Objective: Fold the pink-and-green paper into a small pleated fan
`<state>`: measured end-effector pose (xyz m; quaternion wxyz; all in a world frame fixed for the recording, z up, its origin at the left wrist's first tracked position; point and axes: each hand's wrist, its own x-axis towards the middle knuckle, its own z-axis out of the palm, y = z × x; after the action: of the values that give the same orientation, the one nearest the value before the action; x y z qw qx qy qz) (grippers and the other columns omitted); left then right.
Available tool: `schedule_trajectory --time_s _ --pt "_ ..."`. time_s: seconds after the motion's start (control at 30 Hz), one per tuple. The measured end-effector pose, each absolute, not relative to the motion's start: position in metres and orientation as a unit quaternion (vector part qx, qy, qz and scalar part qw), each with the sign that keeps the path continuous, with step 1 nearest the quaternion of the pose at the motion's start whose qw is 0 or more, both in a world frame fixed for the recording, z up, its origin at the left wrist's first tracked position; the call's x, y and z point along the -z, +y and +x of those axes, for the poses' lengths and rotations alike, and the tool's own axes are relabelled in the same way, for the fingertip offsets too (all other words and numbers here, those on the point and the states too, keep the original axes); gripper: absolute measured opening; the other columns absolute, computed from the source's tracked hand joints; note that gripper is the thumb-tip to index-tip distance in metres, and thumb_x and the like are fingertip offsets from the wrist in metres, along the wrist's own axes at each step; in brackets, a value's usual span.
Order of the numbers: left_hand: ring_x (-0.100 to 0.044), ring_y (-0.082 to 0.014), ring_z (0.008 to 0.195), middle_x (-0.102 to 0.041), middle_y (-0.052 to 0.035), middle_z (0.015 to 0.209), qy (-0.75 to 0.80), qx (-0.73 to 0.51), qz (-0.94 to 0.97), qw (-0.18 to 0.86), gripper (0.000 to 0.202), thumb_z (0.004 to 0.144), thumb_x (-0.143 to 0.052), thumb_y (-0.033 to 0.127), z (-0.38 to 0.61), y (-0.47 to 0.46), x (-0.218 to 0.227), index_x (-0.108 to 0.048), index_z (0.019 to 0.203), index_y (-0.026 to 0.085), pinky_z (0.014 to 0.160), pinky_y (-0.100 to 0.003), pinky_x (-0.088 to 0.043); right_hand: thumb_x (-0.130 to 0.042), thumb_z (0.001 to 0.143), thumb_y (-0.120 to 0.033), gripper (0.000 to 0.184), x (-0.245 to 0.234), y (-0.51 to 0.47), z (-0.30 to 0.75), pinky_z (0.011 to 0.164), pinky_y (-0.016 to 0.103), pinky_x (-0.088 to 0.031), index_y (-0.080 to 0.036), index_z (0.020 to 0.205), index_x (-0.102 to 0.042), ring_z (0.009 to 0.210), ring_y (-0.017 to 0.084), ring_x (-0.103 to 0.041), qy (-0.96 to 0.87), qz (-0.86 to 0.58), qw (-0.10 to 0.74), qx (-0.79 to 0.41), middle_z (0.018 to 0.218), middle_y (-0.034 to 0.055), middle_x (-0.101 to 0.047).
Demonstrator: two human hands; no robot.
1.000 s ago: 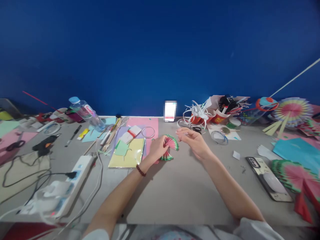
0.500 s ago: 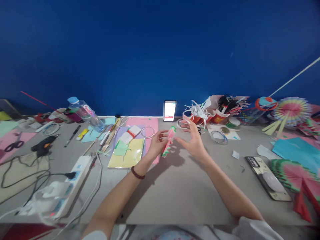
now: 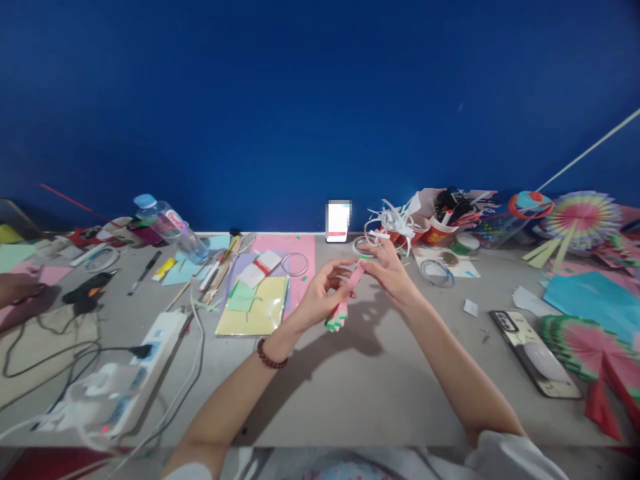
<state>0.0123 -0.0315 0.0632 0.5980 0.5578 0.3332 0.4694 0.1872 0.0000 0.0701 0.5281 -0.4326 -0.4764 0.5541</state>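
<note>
Across the whole bottom of the shot runs a grey table [image 3: 380, 393], backed by a deep blue wall [image 3: 320, 100], and it's pretty cluttered. Over on the right edge lies a big pink-and-green pleated fan [image 3: 585, 350], with a rainbow-coloured fan [image 3: 580, 217] further back near the wall and a sheet of teal paper [image 3: 590, 297] between them. On the left sits a white power strip [image 3: 150, 353] with cables trailing off it, and behind that a plastic water bottle [image 3: 170, 227] is tipped over on its side. Just left of centre there's a yellow sheet of paper [image 3: 257, 310] with a pink sheet [image 3: 295, 257] beyond it. A phone [image 3: 535, 353] lies face down toward the right. Red cups [image 3: 430, 230] stuffed with white paper strips stand at the back.

Now the main bit, dead centre above the table: a small folded paper fan [image 3: 344, 300], pink with green edges, squeezed shut into a narrow strip and tilted so its top leans to the right. The left hand [image 3: 320, 300] pinches its lower half between thumb and fingers, so the strip sticks out just to the right of that palm and its green end hangs below the fingers. The right hand [image 3: 390, 277] comes in from the other side and pinches the upper tip with its fingertips, the remaining fingers loosely curled. So the fan sits between both hands, held off the table surface. A dark beaded bracelet [image 3: 270, 357] is on the left wrist.
</note>
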Motion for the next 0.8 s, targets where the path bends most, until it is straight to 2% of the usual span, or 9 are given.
schedule_trajectory --time_s 0.13,0.23,0.33,0.4,0.5,0.57,0.63,0.8 --pt "-0.064 -0.0126 0.077 -0.062 -0.0079 0.105 0.325 -0.424 0.579 0.616 0.029 0.083 -0.066 0.037 0.009 -0.032 -0.064 -0.062 0.104 0.019 0.07 -0.026 -0.052 -0.082 0.06 -0.034 0.073 -0.072 -0.002 0.185 0.082 0.033 -0.054 -0.036 0.119 -0.04 0.086 0.015 -0.066 -0.424 -0.41 0.513 -0.623 0.114 -0.0006 -0.056" --pt "-0.065 -0.0138 0.077 -0.065 -0.0071 0.097 0.329 -0.388 0.575 0.642 0.037 0.081 -0.068 0.036 0.007 -0.031 -0.063 -0.061 0.113 0.019 0.068 -0.025 -0.05 -0.083 0.06 -0.032 0.072 -0.067 0.0 0.185 0.081 0.033 -0.053 -0.037 0.119 -0.042 0.088 0.015 -0.066 -0.443 -0.408 0.529 -0.597 0.116 -0.0014 -0.056" --pt "-0.066 -0.0153 0.079 -0.066 -0.0057 0.089 0.33 -0.39 0.561 0.652 0.042 0.08 -0.07 0.033 0.006 -0.029 -0.059 -0.061 0.118 0.019 0.07 -0.026 -0.05 -0.077 0.067 -0.036 0.051 -0.063 0.004 0.188 0.087 0.034 -0.051 -0.031 0.11 -0.052 0.1 0.017 -0.063 -0.475 -0.421 0.557 -0.536 0.117 0.0005 -0.058" --pt "-0.066 -0.0158 0.082 -0.067 -0.0062 0.092 0.328 -0.401 0.557 0.649 0.044 0.079 -0.07 0.03 0.005 -0.028 -0.057 -0.06 0.121 0.021 0.073 -0.027 -0.051 -0.073 0.073 -0.04 0.033 -0.064 0.005 0.191 0.089 0.034 -0.049 -0.026 0.099 -0.059 0.105 0.018 -0.06 -0.492 -0.43 0.589 -0.476 0.115 0.0025 -0.06" --pt "-0.065 -0.0143 0.082 -0.067 -0.0086 0.105 0.344 -0.418 0.562 0.625 0.044 0.078 -0.069 0.026 0.006 -0.027 -0.057 -0.06 0.121 0.022 0.074 -0.027 -0.053 -0.071 0.074 -0.039 0.02 -0.07 0.002 0.195 0.08 0.031 -0.049 -0.022 0.083 -0.065 0.092 0.016 -0.06 -0.505 -0.429 0.614 -0.429 0.102 0.0038 -0.065" --pt "-0.063 -0.0125 0.081 -0.063 -0.0097 0.117 0.358 -0.439 0.573 0.592 0.043 0.078 -0.069 0.024 0.007 -0.026 -0.058 -0.061 0.119 0.023 0.076 -0.027 -0.054 -0.073 0.072 -0.039 0.02 -0.078 -0.004 0.196 0.069 0.029 -0.049 -0.021 0.076 -0.066 0.076 0.015 -0.059 -0.52 -0.434 0.584 -0.447 0.084 0.0033 -0.067" --pt "-0.061 -0.0112 0.08 -0.059 -0.0097 0.125 0.366 -0.458 0.584 0.561 0.043 0.076 -0.07 0.022 0.008 -0.026 -0.06 -0.061 0.118 0.023 0.076 -0.027 -0.054 -0.074 0.07 -0.039 0.021 -0.085 -0.011 0.194 0.063 0.028 -0.048 -0.02 0.076 -0.068 0.067 0.014 -0.057 -0.542 -0.439 0.534 -0.478 0.073 0.002 -0.065" --pt "-0.061 -0.0113 0.079 -0.058 -0.0107 0.121 0.378 -0.463 0.599 0.534 0.046 0.077 -0.068 0.021 0.009 -0.026 -0.059 -0.058 0.122 0.022 0.07 -0.025 -0.056 -0.071 0.074 -0.035 0.027 -0.09 -0.02 0.185 0.061 0.027 -0.045 -0.02 0.096 -0.071 0.064 0.012 -0.053 -0.581 -0.424 0.465 -0.516 0.072 0.0 -0.062"
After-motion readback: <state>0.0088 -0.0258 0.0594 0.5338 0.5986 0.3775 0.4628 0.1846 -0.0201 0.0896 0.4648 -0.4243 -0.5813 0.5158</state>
